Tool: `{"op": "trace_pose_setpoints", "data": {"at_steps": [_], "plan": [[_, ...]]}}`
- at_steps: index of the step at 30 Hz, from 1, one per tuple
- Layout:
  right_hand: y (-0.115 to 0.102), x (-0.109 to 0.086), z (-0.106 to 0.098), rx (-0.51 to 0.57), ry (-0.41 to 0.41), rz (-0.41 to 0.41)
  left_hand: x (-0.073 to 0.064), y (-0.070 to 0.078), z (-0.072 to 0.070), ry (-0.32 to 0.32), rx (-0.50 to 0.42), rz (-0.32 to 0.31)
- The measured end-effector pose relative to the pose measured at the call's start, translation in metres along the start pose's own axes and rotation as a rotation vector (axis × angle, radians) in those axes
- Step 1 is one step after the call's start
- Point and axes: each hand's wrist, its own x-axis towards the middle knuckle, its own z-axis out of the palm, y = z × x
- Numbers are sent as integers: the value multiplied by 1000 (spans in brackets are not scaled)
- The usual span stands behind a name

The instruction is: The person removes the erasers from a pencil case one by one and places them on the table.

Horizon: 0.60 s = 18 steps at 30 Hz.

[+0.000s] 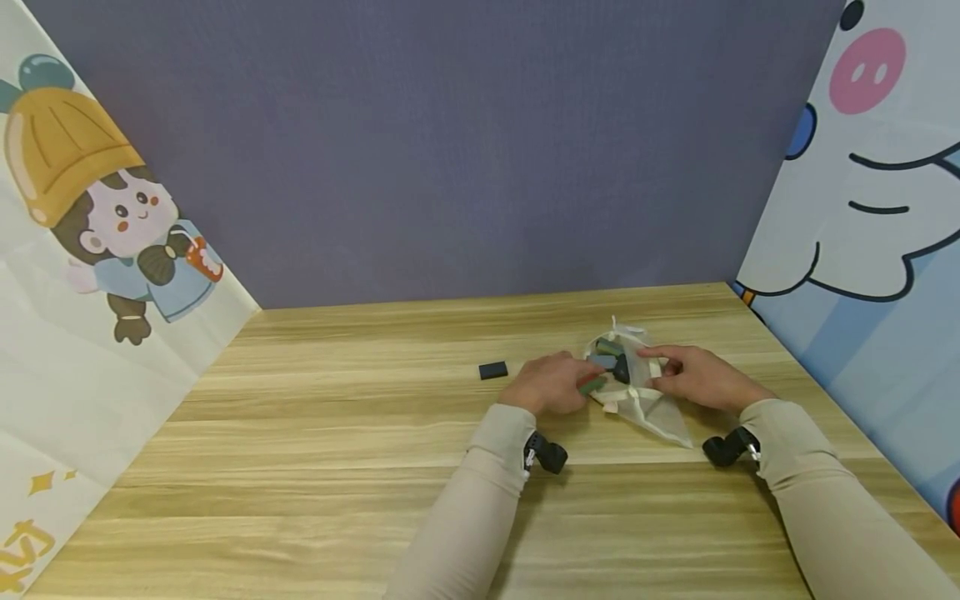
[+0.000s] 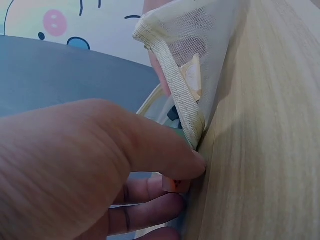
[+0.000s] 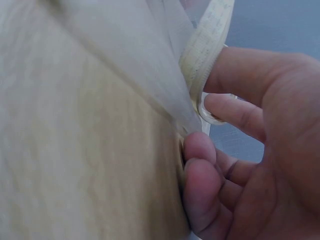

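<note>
A white mesh bag (image 1: 648, 408) with a zipper edge lies on the table, its mouth spread towards the left. Inside the mouth are small pieces: a green block (image 1: 609, 346), a blue-grey block (image 1: 602, 362) and a black piece (image 1: 621, 369). At the mouth my left hand (image 1: 551, 382) pinches a small orange-red block (image 2: 175, 185) between thumb and fingers. My right hand (image 1: 697, 377) holds the bag's far side, its fingers against the zipper band (image 3: 205, 55) and the mesh. A dark flat block (image 1: 492, 370) lies left of my left hand.
The wooden table (image 1: 300, 467) meets a grey-purple panel (image 1: 450, 167) at the back. Printed cartoon panels stand at the left (image 1: 75, 375) and right (image 1: 885, 350) sides. Both wrists carry black cameras.
</note>
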Motion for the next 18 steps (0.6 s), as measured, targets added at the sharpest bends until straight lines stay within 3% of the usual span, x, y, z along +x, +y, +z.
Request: {"op": "trace_pose_setpoints", "data": {"at_steps": [12,18], "plan": [[-1,2,-1,-5,4,11,0,0,-2,26,-43,-12],[0,1,0,-4,2,8,1,0,-1,97,-67,-22]]}}
